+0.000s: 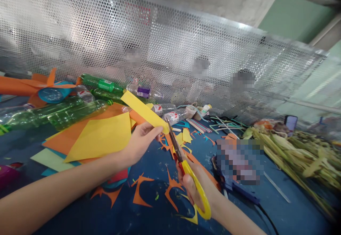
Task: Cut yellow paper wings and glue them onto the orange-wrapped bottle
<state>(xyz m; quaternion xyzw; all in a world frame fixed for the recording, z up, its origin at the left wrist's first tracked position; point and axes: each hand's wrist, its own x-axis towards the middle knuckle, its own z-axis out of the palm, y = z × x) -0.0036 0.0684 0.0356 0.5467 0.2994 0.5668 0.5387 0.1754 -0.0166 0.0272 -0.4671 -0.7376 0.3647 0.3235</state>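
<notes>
My left hand pinches a yellow paper strip near its right end. The strip slants up to the left above the table. My right hand is closed around the yellow-handled scissors. Their blades point up and away, with the tips at the strip's right end beside my left fingers. Whether the blades have cut into the paper I cannot make out. Beneath my left wrist lie a yellow paper sheet and an orange sheet. Orange paper scraps are scattered below the scissors.
Green plastic bottles lie at the left by an orange paper pinwheel shape. A blue glue gun with a cord rests right of the scissors. Corn husks cover the right side. A perforated metal screen stands behind the blue table.
</notes>
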